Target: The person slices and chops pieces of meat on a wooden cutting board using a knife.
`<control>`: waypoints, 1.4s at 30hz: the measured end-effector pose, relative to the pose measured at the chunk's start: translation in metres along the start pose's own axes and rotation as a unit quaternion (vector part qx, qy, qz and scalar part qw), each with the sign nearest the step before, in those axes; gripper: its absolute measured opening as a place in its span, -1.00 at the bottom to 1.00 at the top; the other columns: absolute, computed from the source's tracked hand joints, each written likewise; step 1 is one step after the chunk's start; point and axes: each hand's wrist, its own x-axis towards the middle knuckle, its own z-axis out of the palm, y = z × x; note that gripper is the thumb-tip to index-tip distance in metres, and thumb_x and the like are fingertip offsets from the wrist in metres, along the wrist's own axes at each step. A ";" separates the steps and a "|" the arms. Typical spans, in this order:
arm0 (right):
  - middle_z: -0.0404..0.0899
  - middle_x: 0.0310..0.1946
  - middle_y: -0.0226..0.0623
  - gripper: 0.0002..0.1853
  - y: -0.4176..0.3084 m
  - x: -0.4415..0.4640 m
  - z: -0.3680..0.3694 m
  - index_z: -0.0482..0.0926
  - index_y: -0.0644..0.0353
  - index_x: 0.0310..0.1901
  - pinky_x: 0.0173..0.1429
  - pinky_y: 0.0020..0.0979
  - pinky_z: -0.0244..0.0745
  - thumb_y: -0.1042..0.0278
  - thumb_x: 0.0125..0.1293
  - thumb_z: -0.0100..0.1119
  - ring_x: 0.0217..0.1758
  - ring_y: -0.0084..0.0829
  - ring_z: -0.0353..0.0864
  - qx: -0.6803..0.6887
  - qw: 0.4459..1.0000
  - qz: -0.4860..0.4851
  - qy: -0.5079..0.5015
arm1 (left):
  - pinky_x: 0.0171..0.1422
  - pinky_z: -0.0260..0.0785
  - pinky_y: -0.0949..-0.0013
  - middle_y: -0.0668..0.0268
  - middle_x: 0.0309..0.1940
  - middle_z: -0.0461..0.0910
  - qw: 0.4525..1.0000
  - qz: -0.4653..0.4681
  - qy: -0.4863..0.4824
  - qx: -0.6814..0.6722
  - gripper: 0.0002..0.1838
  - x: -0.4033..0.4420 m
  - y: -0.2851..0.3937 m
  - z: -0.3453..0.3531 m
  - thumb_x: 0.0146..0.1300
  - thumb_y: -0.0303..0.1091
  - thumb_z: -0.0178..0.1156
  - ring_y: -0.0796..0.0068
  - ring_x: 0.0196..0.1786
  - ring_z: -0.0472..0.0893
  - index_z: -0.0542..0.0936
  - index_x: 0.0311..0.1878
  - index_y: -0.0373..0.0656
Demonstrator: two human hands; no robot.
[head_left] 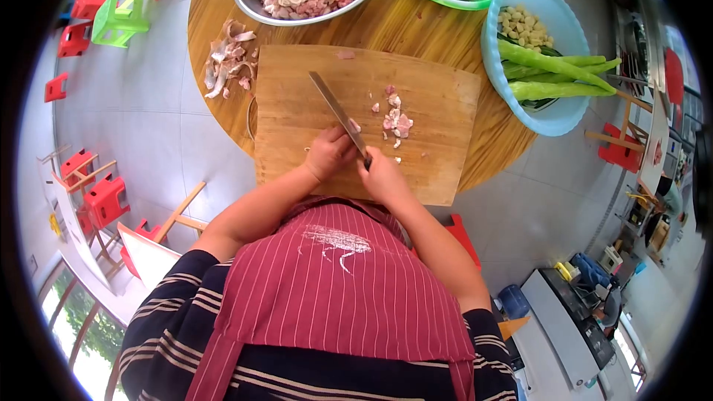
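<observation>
On the wooden cutting board [438, 152], the knife [332, 102] slants with its tip up and to the left, its dark handle [367, 162] closed in the curled fingers of the right hand [388, 177]. The left hand [330, 153] is low on the board, just beside the blade, its fingers bent and close together; a small pink morsel [355, 125] shows by the fingertips, though from above I cannot tell whether they pinch it. To the right of the blade lie loose bits of pale and pink meat [399, 125]. Fatty trimmings [226, 59] sit on the round table [505, 145], left of the board. Beyond it stands a metal bowl [298, 22] of meat, and right of the board a blue basin [546, 128] holds long green peppers [561, 70] and pale cloves [526, 28]
</observation>
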 end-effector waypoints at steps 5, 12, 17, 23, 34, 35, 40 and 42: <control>0.59 -0.36 0.11 -0.70 -0.005 0.020 -0.032 0.55 0.24 -0.12 -0.14 -0.11 0.48 0.21 0.22 0.13 -0.25 0.06 0.60 0.048 0.998 -0.034 -0.021 | -0.13 0.46 0.26 0.20 -0.15 0.56 0.998 0.061 0.007 0.020 -0.73 -0.003 -0.003 -0.005 -0.06 -0.47 0.29 0.19 -0.22 0.57 0.58 -0.21 -0.15; 0.59 -0.36 0.13 -0.63 0.019 -0.018 -0.042 0.53 0.27 -0.04 -0.19 -0.15 0.50 0.20 0.20 0.18 -0.28 0.04 0.61 0.004 0.997 -0.026 0.072 | -0.12 0.46 0.27 0.19 -0.16 0.57 0.997 0.042 0.070 -0.012 -0.77 -0.004 -0.002 0.002 -0.04 -0.52 0.28 0.21 -0.20 0.57 0.57 -0.24 -0.15; 0.58 -0.44 0.05 -0.68 0.007 -0.066 -0.038 0.50 0.25 -0.08 -0.24 -0.12 0.46 0.24 0.20 0.16 -0.32 0.05 0.58 -0.059 0.998 -0.024 0.014 | -0.16 0.47 0.27 0.21 -0.22 0.56 0.999 0.010 0.038 -0.001 -0.71 -0.005 -0.005 0.000 -0.01 -0.48 0.29 0.21 -0.23 0.56 0.59 -0.15 -0.17; 0.58 -0.40 0.08 -0.72 0.005 -0.071 -0.032 0.48 0.22 -0.12 -0.22 -0.04 0.45 0.24 0.22 0.14 -0.31 0.10 0.56 -0.094 0.994 0.039 -0.030 | -0.15 0.48 0.26 0.22 -0.20 0.55 1.000 -0.001 0.023 0.002 -0.65 -0.001 -0.001 -0.006 -0.04 -0.43 0.30 0.19 -0.21 0.56 0.60 -0.10 -0.19; 0.57 -0.41 0.11 -0.79 0.019 -0.058 -0.023 0.44 0.22 -0.19 -0.22 -0.01 0.44 0.27 0.25 0.09 -0.30 0.12 0.56 -0.027 0.999 0.014 -0.042 | -0.10 0.48 0.25 0.25 -0.16 0.55 1.000 0.010 0.006 0.027 -0.69 -0.002 -0.005 -0.007 -0.06 -0.43 0.29 0.19 -0.17 0.55 0.60 -0.16 -0.12; 0.57 -0.41 0.11 -0.79 0.023 -0.064 -0.022 0.44 0.22 -0.19 -0.22 -0.01 0.44 0.27 0.25 0.09 -0.30 0.12 0.56 -0.028 0.998 0.018 -0.046 | -0.10 0.48 0.25 0.25 -0.16 0.55 1.000 0.002 -0.002 0.025 -0.69 -0.002 -0.004 -0.006 -0.06 -0.44 0.29 0.19 -0.18 0.55 0.60 -0.16 -0.12; 0.58 -0.38 0.09 -0.76 0.008 -0.029 -0.014 0.46 0.21 -0.15 -0.19 -0.05 0.46 0.25 0.25 0.11 -0.26 0.12 0.56 -0.017 1.000 0.010 -0.022 | -0.13 0.46 0.27 0.25 -0.18 0.55 1.000 0.011 0.013 0.008 -0.71 -0.001 -0.006 -0.001 -0.07 -0.44 0.28 0.20 -0.21 0.54 0.61 -0.18 -0.13; 0.58 -0.35 0.11 -0.74 -0.007 0.004 -0.007 0.50 0.22 -0.14 -0.17 -0.07 0.47 0.23 0.24 0.12 -0.23 0.11 0.56 -0.029 0.999 -0.016 -0.015 | -0.12 0.47 0.25 0.22 -0.18 0.57 1.000 0.003 0.020 -0.005 -0.73 0.003 -0.002 -0.006 -0.04 -0.46 0.27 0.18 -0.17 0.57 0.61 -0.19 -0.15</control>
